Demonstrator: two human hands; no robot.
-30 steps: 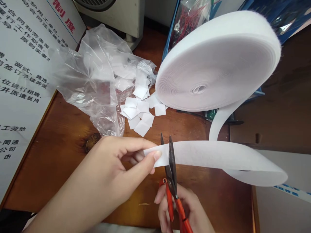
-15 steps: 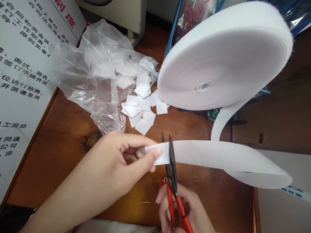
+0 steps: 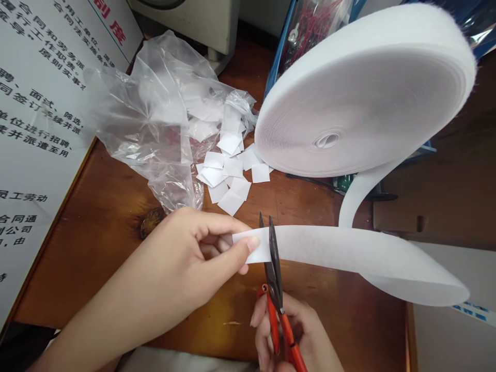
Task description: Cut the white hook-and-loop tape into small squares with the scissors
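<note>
1. Gripping scissors (image 3: 276, 274), the right hand (image 3: 308, 328) sets parted blades across the strip (image 3: 329, 248), one on each face.
2. The left hand (image 3: 191, 253) pinches the strip's end, probably steadying it.
3. Squares (image 3: 233, 167) lie beyond, by the bag (image 3: 135, 116), likely clear of the blades.
4. The roll (image 3: 360, 103) tilts before the box (image 3: 279, 50); slack presumably spares the strip any pull.

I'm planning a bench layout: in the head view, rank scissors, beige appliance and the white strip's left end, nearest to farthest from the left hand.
From the left hand:
1. White strip's left end: pinched in that hand.
2. Scissors: just to its right.
3. Beige appliance: well beyond, at the top of the view.
</note>
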